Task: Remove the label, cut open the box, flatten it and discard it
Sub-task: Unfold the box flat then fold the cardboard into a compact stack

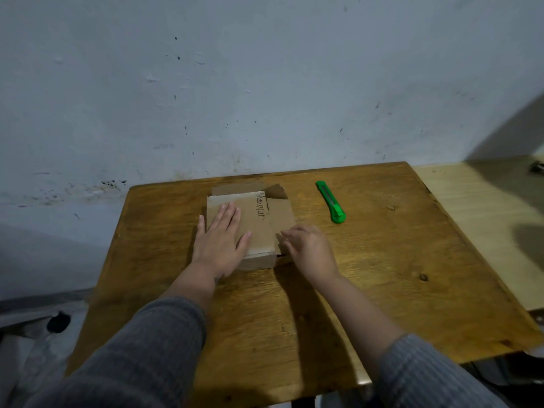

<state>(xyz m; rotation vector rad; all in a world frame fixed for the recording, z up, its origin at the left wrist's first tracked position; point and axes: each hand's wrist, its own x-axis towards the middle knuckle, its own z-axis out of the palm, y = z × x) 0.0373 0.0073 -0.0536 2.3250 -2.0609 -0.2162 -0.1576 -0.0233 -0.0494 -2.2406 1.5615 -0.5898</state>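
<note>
Cardboard box [250, 222] lies on the wooden table [368, 275], toward the far-left part of the top, flaps splayed at its far and right edges. Handwriting on the top panel. Left hand [219, 240] flat on the box's left half, palm down, fingers spread, pressing rather than gripping. Right hand [309, 248] at the box's near-right corner, fingers loosely curled and touching the edge; nothing grasped. Green utility knife [330, 201] lies right of the box, apart from both hands.
</note>
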